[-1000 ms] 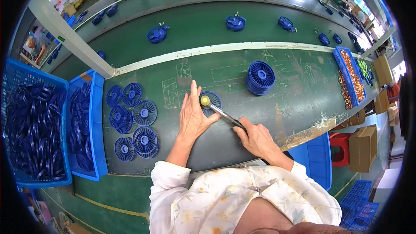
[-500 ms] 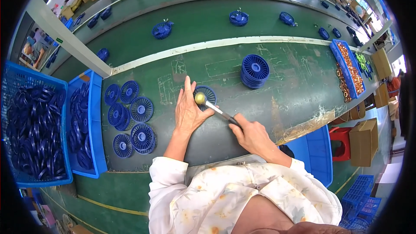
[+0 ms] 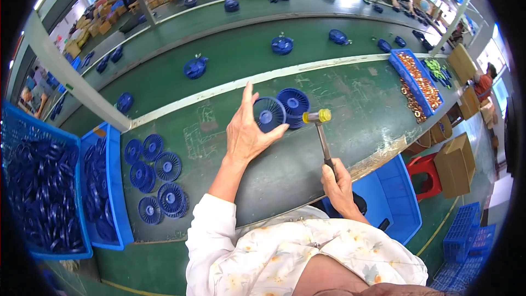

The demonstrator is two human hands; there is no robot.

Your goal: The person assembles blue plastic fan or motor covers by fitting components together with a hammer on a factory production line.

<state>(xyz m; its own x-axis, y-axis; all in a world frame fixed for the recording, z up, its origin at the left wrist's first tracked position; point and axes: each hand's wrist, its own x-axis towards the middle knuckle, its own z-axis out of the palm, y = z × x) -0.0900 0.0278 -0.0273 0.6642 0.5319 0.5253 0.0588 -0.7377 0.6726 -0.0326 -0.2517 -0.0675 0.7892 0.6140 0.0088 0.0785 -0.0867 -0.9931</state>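
Note:
My left hand (image 3: 244, 130) grips the rim of a round blue fan grille (image 3: 269, 114) between thumb and fingers, lifted and tilted beside a stack of like grilles (image 3: 295, 102). My right hand (image 3: 340, 187) is wrapped round the dark grip of a small mallet (image 3: 324, 141). The mallet's yellow head is raised to the right of the stack, apart from the grilles. More blue grilles (image 3: 167, 166) lie loosely on the left of the bench, some overlapping.
At the left stand a crate (image 3: 82, 208) and a blue bin (image 3: 121, 208), both holding blue parts. Copper-coloured rings fill a tray (image 3: 395, 71) at the far right. Beyond a white rail (image 3: 219, 94), fan parts sit on a green conveyor (image 3: 235, 55). Co-workers sit farther off.
My left hand has lifted the grille off the bench and brought it to the stack. The mallet has swung up and right, away from the grille. The whole view has shifted.

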